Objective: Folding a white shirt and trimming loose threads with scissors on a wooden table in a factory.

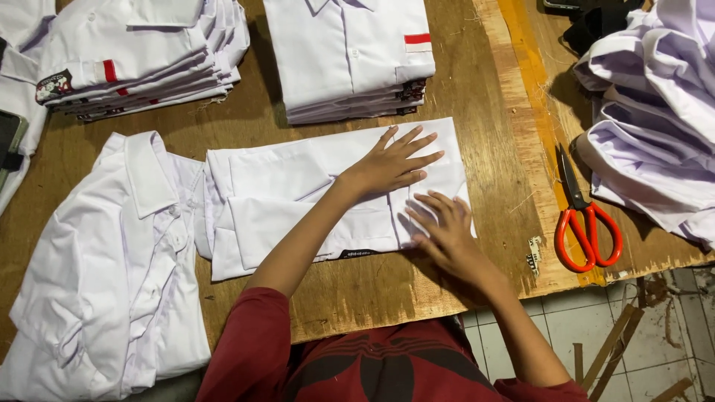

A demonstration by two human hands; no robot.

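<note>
Folded white shirt [298, 197] lies on the wooden table [491, 149], long axis running nine to three; left hand [395, 160] and right hand [445, 227] press flat, fingers spread, gripping nothing, at its three o'clock end.

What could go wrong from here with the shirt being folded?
1. Both hands, left and right, press only the right end of the folded white shirt; its tucked sleeves at the left end might spring open.
2. The orange-handled scissors lie close to the right hand; a sweep could knock them.
3. The unfolded white shirt beside it may snag.
</note>
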